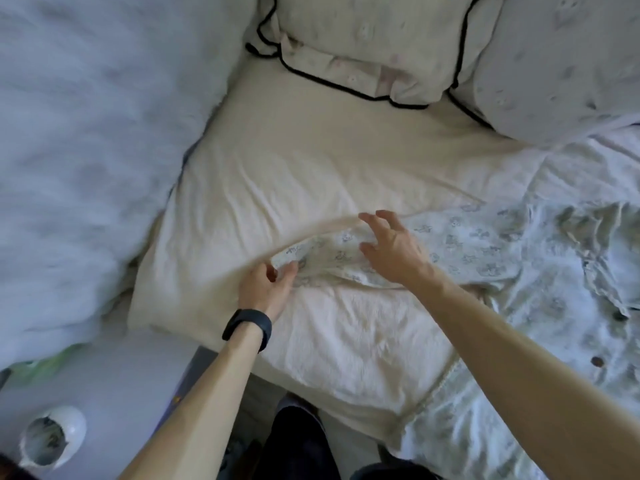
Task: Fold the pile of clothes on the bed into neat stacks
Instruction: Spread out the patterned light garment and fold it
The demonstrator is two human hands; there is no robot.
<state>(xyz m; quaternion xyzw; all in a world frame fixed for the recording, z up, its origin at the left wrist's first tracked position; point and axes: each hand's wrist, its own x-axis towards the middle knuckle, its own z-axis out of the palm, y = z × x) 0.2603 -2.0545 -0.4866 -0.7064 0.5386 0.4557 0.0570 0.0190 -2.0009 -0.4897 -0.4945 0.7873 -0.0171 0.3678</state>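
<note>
So the printed garment (485, 247) lies across the bed (311, 161), narrow end near centre, the rest bunched out toward 3 o'clock. At that end the left hand (265, 287) pinches the fabric btw thumb & fingers. Just to its 2 o'clock the right hand (394, 249) is spread wide over the garment, gripping nothing. Pillows (363, 39) at 12.

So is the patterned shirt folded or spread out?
Spread out. The patterned shirt lies stretched across the bed; the left hand pinches its end, the right hand is open over it.
</note>
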